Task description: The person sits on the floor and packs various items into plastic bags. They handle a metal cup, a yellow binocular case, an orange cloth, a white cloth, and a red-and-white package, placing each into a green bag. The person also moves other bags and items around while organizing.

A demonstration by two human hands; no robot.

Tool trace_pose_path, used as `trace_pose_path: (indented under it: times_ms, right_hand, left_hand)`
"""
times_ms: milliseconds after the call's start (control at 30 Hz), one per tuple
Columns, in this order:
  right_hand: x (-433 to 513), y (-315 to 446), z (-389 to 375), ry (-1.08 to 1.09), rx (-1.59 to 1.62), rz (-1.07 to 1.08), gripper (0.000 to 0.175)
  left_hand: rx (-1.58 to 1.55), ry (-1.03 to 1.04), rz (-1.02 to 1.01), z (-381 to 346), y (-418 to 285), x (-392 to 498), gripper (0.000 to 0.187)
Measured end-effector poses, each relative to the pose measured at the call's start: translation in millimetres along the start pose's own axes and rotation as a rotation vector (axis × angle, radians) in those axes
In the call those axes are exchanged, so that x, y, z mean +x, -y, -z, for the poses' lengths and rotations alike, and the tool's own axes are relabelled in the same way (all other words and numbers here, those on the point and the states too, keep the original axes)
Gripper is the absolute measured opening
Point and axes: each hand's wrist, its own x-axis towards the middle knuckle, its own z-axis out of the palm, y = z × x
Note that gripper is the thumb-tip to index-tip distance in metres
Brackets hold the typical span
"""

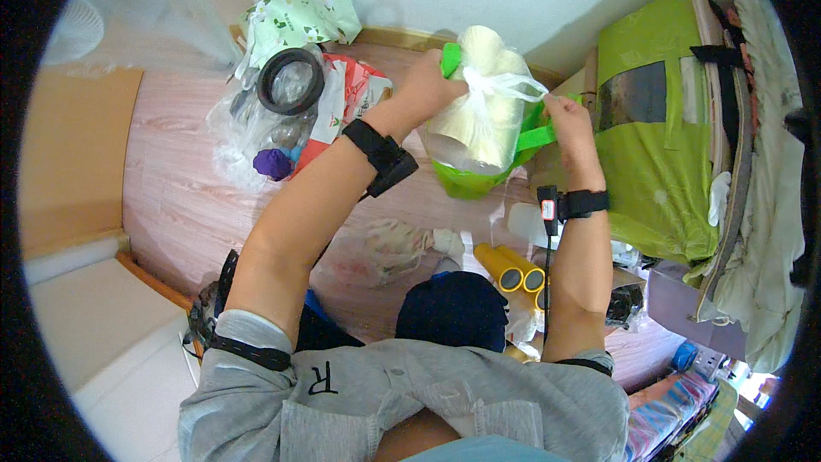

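Note:
Cream-coloured rolls sit in a clear plastic bag with a white knotted tie, tilted at the mouth of a bright green bag. My left hand is closed at the left side, with a green strap at its fingers and the thumb beside the knot. My right hand pinches the end of the white tie at the right, and another green strap runs just under it. The fingers behind the bag are partly hidden.
A black ring, a purple item and a red-and-white bag lie at left on the floor. A floral green bag leans by the wall. Yellow rolls lie near my knees. A large green storage bag stands at right.

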Motion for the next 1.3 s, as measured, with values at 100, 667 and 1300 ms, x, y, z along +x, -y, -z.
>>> trace_pose_path:
  times_ms: [100, 667, 1300]
  right_hand:
    - [-4.4, -16.4, 0.1, -0.193, -0.457, 0.164, 0.03]
    - [-25.0, -75.6, -41.5, -0.2, 0.761, -0.207, 0.043]
    - [-61.9, 27.3, -14.7, 0.089, 0.698, -0.106, 0.029]
  left_hand:
    - [-0.057, -0.001, -0.094, -15.1, -6.5, -1.7, 0.051]
    - [0.107, -0.107, -0.166, -25.5, -6.2, -12.0, 0.05]
    - [0.144, -0.067, -0.586, -25.8, -52.2, 14.1, 0.033]
